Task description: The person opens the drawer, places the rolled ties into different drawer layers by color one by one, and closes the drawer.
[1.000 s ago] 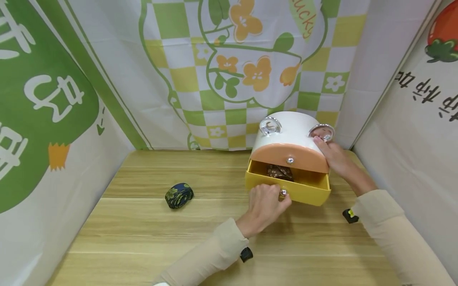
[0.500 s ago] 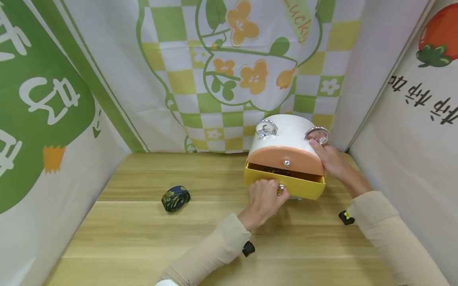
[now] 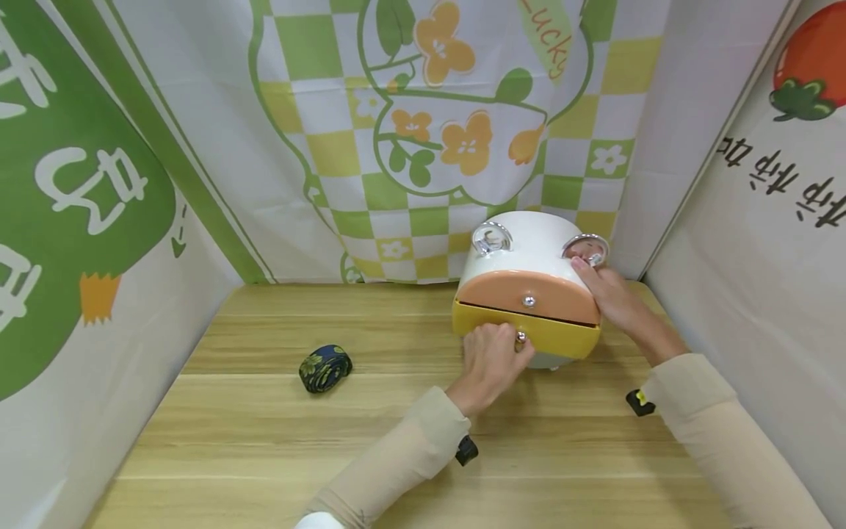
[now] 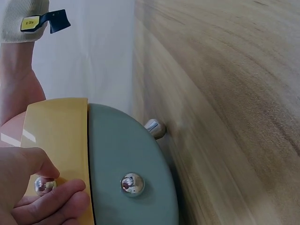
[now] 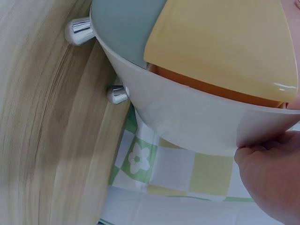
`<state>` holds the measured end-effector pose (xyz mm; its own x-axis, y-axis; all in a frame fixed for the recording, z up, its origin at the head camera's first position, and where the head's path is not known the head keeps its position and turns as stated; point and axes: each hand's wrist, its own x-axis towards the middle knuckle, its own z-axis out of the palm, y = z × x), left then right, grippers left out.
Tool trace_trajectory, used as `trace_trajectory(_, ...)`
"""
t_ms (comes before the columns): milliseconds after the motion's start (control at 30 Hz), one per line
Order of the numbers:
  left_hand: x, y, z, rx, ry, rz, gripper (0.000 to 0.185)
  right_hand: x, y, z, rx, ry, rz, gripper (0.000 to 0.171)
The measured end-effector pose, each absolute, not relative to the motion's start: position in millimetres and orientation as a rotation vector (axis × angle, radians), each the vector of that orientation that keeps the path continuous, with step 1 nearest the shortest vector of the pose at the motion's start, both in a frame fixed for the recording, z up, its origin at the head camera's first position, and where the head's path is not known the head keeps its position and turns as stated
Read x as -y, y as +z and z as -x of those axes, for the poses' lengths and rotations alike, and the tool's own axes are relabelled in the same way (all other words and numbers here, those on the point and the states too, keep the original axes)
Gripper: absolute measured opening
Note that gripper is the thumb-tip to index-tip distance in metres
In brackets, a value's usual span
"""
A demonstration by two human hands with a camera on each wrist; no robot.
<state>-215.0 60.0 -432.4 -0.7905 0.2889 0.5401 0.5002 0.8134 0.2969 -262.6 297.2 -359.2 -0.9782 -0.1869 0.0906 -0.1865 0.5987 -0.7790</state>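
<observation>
The left hand (image 3: 490, 358) is pinching the small silver knob (image 3: 520, 337) of the yellow drawer (image 3: 555, 334), thumb and curled fingers (image 4: 51, 202) closing round it in the left wrist view. That drawer is sitting almost flush in the white storage box (image 3: 532, 239), with only a thin dark gap showing under the orange drawer (image 3: 529, 294) above it (a grey-green drawer (image 4: 131, 159) is lying below, seen from the wrist cameras). The box is standing at about two o'clock on the wooden table (image 3: 264, 426), close to the checked cloth backdrop (image 3: 423, 147).

The right hand (image 3: 611, 297) is resting against the box's three o'clock side, its fingertips lying by the shiny ring handle (image 3: 587, 248) on top; I cannot tell whether those fingers are curling round the ring or merely pressing beside it.

A rolled dark blue patterned tie (image 3: 324, 367) is lying at nine o'clock from the box, well apart from both hands.
</observation>
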Motion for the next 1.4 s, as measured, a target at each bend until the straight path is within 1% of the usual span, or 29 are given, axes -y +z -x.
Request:
trace_trajectory(367, -63.8, -431.8, 221.1, 2.526, -0.606, 0.579, 0.051, -298.0, -360.9, 264.5, -2.847, -1.341, 0.290, 0.070)
trace_trajectory(500, -62.1, -431.8, 221.8, 2.573, -0.556, 0.569, 0.053, -299.8, -360.0, 264.9, -2.861, -1.330, 0.284, 0.070)
trace_trajectory(600, -57.6, -433.6, 220.4, 2.641, -0.499, 0.564, 0.057, -301.6, -360.1, 265.8, -2.848, -1.344, 0.274, 0.070)
trace_trajectory(733, -51.5, -439.4, 215.4, 2.798, -0.475, 0.563, 0.059, -302.4, -360.4, 266.7, -2.838, -1.345, 0.249, 0.071)
trace_trajectory(900, -49.7, -449.4, 211.0, 2.963, -0.553, 0.558, 0.050, -300.7, -360.0, 267.3, -2.844, -1.346, 0.263, 0.068)
trace_trajectory(1033, -52.0, -455.9, 212.0, 2.988, -0.583, 0.534, 0.047, -299.1, -359.5, 266.7, -2.844, -1.351, 0.279, 0.067)
trace_trajectory(1200, -56.6, -462.8, 218.2, 2.959, -0.608, 0.483, 0.049, -298.3, -359.8, 265.3, -2.850, -1.349, 0.290, 0.068)
trace_trajectory(1400, -61.5, -471.8, 225.2, 2.927, -0.614, 0.485, 0.053, -298.1, -361.1, 265.0, -2.830, -1.361, 0.280, 0.068)
